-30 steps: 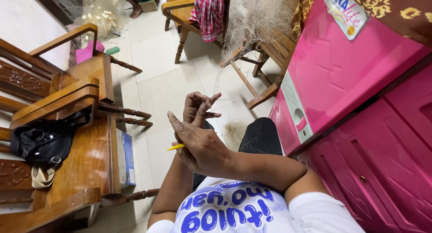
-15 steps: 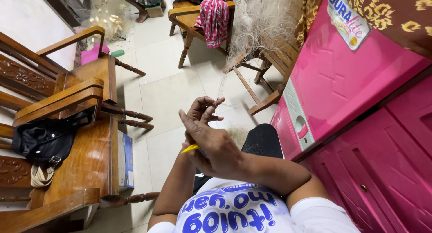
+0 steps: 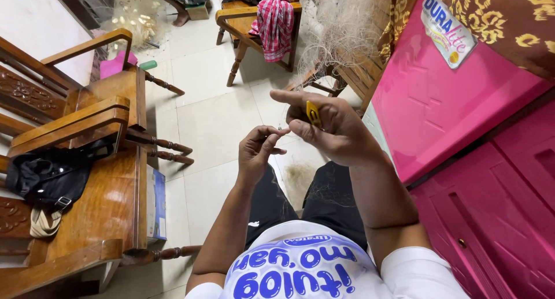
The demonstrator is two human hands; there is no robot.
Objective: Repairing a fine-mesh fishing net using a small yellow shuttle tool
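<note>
Now the right hand (image 3: 338, 131) had risen toward twelve o'clock, fingers gripping a yellow tool (image 3: 313, 113).
The left hand (image 3: 257, 151) pinched fine thread, drawn taut from the net (image 3: 341, 27).

Far left of fingers: carved brown wooden bench (image 3: 110, 206), black fabric bag (image 3: 49, 175) on seat.
Beyond fingers: wooden chair (image 3: 243, 21), red checked cloth (image 3: 274, 21) draped over.
Right of fingers: pink plastic cabinet (image 3: 462, 137).

Pale tiled floor (image 3: 214, 117) carries wooden bench (image 3: 110, 195) at left w/ black bag (image 3: 49, 175) on its seat, blue-edged box (image 3: 155, 203) leaning beside it. Wooden chair (image 3: 254, 21) further back (checked cloth (image 3: 274, 19) draped over it). Pink cabinet (image 3: 462, 120) at right.
</note>
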